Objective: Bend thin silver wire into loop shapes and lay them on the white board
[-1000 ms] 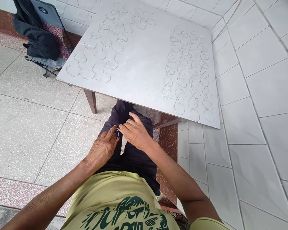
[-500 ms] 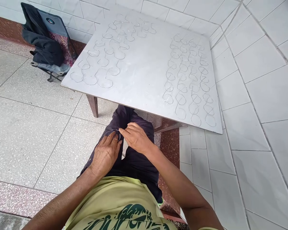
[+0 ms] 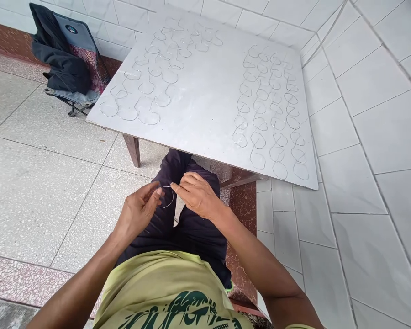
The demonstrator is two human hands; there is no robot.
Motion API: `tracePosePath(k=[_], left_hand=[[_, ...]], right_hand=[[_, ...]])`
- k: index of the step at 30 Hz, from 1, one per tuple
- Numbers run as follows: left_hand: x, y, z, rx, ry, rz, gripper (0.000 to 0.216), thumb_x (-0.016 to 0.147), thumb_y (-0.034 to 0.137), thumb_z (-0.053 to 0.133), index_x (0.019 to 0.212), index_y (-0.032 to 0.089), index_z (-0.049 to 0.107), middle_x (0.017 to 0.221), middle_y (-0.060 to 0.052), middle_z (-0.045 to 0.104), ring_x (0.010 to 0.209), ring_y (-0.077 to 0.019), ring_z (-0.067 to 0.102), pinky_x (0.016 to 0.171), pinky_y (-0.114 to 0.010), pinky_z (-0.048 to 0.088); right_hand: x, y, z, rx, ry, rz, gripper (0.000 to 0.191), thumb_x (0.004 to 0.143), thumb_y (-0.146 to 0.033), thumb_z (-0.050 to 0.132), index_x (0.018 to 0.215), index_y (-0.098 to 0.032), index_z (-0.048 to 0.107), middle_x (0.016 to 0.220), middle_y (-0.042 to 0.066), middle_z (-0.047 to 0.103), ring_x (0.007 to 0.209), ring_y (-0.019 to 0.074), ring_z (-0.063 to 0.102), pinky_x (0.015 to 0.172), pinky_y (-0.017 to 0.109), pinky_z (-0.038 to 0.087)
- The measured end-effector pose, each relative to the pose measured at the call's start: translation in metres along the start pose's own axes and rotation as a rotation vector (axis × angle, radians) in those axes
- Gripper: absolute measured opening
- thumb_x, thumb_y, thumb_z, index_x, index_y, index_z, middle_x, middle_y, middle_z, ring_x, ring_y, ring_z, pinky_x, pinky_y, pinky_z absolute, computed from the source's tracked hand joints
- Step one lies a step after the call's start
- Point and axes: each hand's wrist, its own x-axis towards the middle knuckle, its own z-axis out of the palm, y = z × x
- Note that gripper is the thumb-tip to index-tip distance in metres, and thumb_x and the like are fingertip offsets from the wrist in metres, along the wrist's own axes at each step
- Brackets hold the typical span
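A thin, pale wire loop (image 3: 173, 199) is held above my dark trousers, between my two hands. Its right end is pinched between the thumb and forefinger of my right hand (image 3: 197, 195). On the loop's left side, the thumb and curled fingers of my left hand (image 3: 140, 206) close around the wire; part of the loop is hidden there and the fingertips are slightly blurred. Ahead, bent wire pieces lie in curly rows on a white board, one group of wire curls (image 3: 149, 124) at left and another group of wire curls (image 3: 258, 140) at right.
The white board (image 3: 205, 105) rests on a table with brown wooden legs (image 3: 132, 150), its near edge above my knees. A folding chair (image 3: 84, 36) draped with dark cloth (image 3: 66, 68) stands at the far left. A tiled wall (image 3: 349, 183) runs close along the right side.
My left hand has lifted off my thigh, turned from palm-down to thumb-up, and now grips the loop's left side. My right hand keeps its pinch almost in place.
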Motion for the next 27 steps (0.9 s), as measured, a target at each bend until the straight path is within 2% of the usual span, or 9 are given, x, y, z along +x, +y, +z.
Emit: tracePosePath(k=[2, 4, 6, 8, 11, 14, 18, 21, 27], left_hand=[[0.006, -0.001, 0.002, -0.072, -0.084, -0.073, 0.041, 0.101, 0.054, 0.058, 0.105, 0.017, 0.077, 0.085, -0.007, 0.078, 0.065, -0.0184, 0.070, 0.056, -0.028, 0.052], [0.009, -0.002, 0.006, -0.104, -0.083, -0.097, 0.041, 0.101, 0.053, 0.058, 0.090, 0.018, 0.076, 0.071, -0.004, 0.073, 0.055, -0.0152, 0.063, 0.051, -0.026, 0.047], [0.010, -0.002, 0.011, -0.150, -0.021, -0.109, 0.038, 0.101, 0.051, 0.059, 0.092, 0.018, 0.075, 0.062, -0.001, 0.068, 0.050, -0.0137, 0.058, 0.050, -0.025, 0.046], [0.010, -0.001, 0.015, -0.198, 0.054, -0.117, 0.036, 0.100, 0.050, 0.060, 0.099, 0.017, 0.075, 0.061, 0.000, 0.065, 0.049, -0.0132, 0.057, 0.049, -0.024, 0.046], [0.010, 0.001, 0.021, -0.292, 0.111, -0.149, 0.037, 0.100, 0.052, 0.059, 0.100, 0.017, 0.072, 0.063, -0.001, 0.065, 0.049, -0.0131, 0.057, 0.044, -0.023, 0.041], [0.012, 0.002, 0.025, -0.400, 0.137, -0.154, 0.040, 0.099, 0.057, 0.059, 0.101, 0.018, 0.068, 0.070, -0.003, 0.069, 0.052, -0.0149, 0.062, 0.041, -0.023, 0.043], [0.015, 0.003, 0.027, -0.430, 0.138, -0.116, 0.039, 0.097, 0.055, 0.064, 0.100, 0.016, 0.072, 0.082, -0.007, 0.075, 0.068, -0.0177, 0.070, 0.063, -0.030, 0.057], [0.016, 0.000, 0.024, -0.472, 0.133, -0.122, 0.034, 0.094, 0.049, 0.070, 0.095, 0.016, 0.076, 0.085, -0.006, 0.076, 0.078, -0.0175, 0.069, 0.080, -0.032, 0.057], [0.021, -0.008, 0.011, -0.777, -0.069, -0.350, 0.026, 0.083, 0.041, 0.082, 0.086, 0.015, 0.080, 0.076, -0.004, 0.071, 0.071, -0.0143, 0.063, 0.074, -0.029, 0.051]], right_hand=[[0.002, 0.000, -0.003, 0.034, -0.013, 0.004, 0.030, 0.106, -0.009, 0.047, 0.125, -0.016, 0.070, 0.083, 0.008, 0.070, 0.093, 0.0239, 0.062, 0.104, 0.047, 0.050], [0.003, 0.001, -0.008, 0.086, -0.003, 0.033, 0.029, 0.106, -0.012, 0.049, 0.126, -0.018, 0.069, 0.095, 0.010, 0.074, 0.103, 0.0250, 0.064, 0.104, 0.048, 0.051], [0.003, -0.001, -0.016, 0.129, 0.071, 0.127, 0.026, 0.105, -0.018, 0.055, 0.128, -0.018, 0.067, 0.118, 0.014, 0.074, 0.119, 0.0280, 0.062, 0.108, 0.050, 0.049], [0.000, -0.006, -0.021, 0.170, 0.232, 0.336, 0.026, 0.105, -0.024, 0.058, 0.128, -0.018, 0.067, 0.132, 0.016, 0.069, 0.128, 0.0299, 0.059, 0.112, 0.051, 0.047], [-0.005, -0.021, -0.014, 0.374, 0.373, 0.707, 0.023, 0.108, -0.032, 0.051, 0.111, -0.019, 0.070, 0.110, 0.012, 0.074, 0.105, 0.0248, 0.070, 0.097, 0.042, 0.055], [-0.008, -0.039, 0.009, 0.737, 0.183, 0.882, 0.033, 0.108, -0.045, 0.049, 0.096, -0.021, 0.069, 0.088, 0.005, 0.075, 0.080, 0.0186, 0.073, 0.074, 0.030, 0.057], [-0.005, -0.052, 0.035, 0.871, 0.131, 0.916, 0.031, 0.106, -0.046, 0.052, 0.094, -0.022, 0.067, 0.082, 0.001, 0.073, 0.076, 0.0168, 0.072, 0.071, 0.026, 0.054], [-0.001, -0.052, 0.041, 0.887, 0.190, 0.905, 0.031, 0.107, -0.042, 0.049, 0.090, -0.022, 0.065, 0.079, 0.001, 0.072, 0.073, 0.0160, 0.071, 0.072, 0.026, 0.054], [-0.003, -0.035, 0.025, 0.756, 0.143, 0.730, 0.030, 0.107, -0.031, 0.048, 0.082, -0.021, 0.059, 0.079, 0.001, 0.069, 0.071, 0.0144, 0.066, 0.070, 0.026, 0.050]])
